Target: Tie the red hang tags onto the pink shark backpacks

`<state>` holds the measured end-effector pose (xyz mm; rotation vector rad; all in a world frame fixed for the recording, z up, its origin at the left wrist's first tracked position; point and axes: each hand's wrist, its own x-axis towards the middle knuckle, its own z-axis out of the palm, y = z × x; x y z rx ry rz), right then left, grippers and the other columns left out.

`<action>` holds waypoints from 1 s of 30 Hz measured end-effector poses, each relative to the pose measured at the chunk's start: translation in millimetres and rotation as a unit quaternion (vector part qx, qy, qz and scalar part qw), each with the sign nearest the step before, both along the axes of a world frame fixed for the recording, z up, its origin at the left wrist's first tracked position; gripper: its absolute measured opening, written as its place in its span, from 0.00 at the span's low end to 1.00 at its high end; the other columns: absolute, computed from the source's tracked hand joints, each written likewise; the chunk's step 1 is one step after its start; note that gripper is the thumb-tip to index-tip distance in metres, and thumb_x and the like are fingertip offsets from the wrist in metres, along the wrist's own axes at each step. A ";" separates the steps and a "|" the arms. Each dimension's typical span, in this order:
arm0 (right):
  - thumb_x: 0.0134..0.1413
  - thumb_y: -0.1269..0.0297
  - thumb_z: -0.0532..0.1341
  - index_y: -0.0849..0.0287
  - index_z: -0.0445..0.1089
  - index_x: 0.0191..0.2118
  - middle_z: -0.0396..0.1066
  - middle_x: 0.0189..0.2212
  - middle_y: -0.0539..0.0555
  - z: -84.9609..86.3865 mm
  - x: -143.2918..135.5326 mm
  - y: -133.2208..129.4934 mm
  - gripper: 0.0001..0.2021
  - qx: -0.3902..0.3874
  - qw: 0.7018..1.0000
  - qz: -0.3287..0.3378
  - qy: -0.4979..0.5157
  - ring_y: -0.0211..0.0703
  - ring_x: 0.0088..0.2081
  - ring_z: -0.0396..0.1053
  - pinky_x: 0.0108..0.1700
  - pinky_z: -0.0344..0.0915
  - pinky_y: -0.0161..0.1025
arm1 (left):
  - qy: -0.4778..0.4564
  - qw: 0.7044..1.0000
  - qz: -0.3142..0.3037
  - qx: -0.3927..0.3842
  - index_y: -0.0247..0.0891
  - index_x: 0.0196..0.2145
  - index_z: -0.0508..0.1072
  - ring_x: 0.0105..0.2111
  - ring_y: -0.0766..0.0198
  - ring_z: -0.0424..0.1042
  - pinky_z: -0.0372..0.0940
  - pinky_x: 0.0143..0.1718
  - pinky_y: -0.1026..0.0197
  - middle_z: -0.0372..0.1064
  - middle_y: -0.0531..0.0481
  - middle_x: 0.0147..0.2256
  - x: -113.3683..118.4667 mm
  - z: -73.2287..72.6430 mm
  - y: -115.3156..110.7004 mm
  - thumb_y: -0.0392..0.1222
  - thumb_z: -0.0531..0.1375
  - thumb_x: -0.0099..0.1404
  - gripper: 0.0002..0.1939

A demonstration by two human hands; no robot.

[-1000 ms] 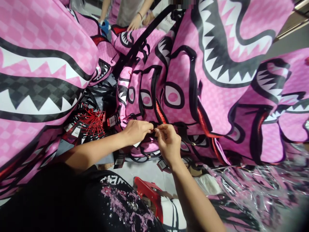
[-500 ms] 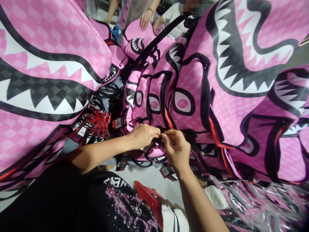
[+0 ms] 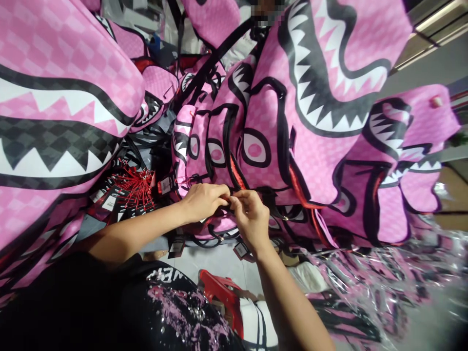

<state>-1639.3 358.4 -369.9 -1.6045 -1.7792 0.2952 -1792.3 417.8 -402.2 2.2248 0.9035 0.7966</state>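
My left hand (image 3: 205, 202) and my right hand (image 3: 251, 217) meet near the middle, fingertips pinched together on something small and dark that I cannot make out. They are at the lower edge of a row of pink checkered bags (image 3: 263, 146) with shark teeth and eye prints. Beside my left hand lies a black tag (image 3: 165, 185) with a white label. A bundle of red strings (image 3: 138, 183) with black tags spreads further left, above my left forearm.
A large pink bag (image 3: 66, 44) with a toothed print fills the left side. Plastic-wrapped bags (image 3: 395, 273) lie at the lower right. Below my hands is a red stool (image 3: 223, 292) on the pale floor. A dark strap crosses at the top.
The view has swung right, so the bags and both hands appear further left. The other person's hands at the top are out of view. My fingers stay pinched together.
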 end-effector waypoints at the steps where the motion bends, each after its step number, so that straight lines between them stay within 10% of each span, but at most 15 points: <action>1: 0.60 0.63 0.59 0.56 0.65 0.37 0.70 0.25 0.47 -0.6 0.8 -0.6 0.04 0.001 1.000 0.001 0.000 0.34 0.24 0.69 0.28 0.63 0.30 | 0.010 1.000 -0.011 0.002 0.41 0.37 0.74 0.33 0.62 0.74 0.58 0.30 0.62 0.75 0.54 0.32 0.5 0.1 -0.7 0.39 0.58 0.66 0.05; 30: 0.59 0.54 0.61 0.58 0.67 0.37 0.70 0.24 0.49 -8.5 4.2 -7.3 0.12 -0.016 0.998 -0.035 0.041 0.37 0.25 0.69 0.28 0.64 0.34 | 0.031 0.996 0.014 0.086 0.37 0.41 0.72 0.36 0.63 0.75 0.57 0.27 0.62 0.75 0.51 0.38 2.7 -5.6 -8.5 0.40 0.51 0.71 0.10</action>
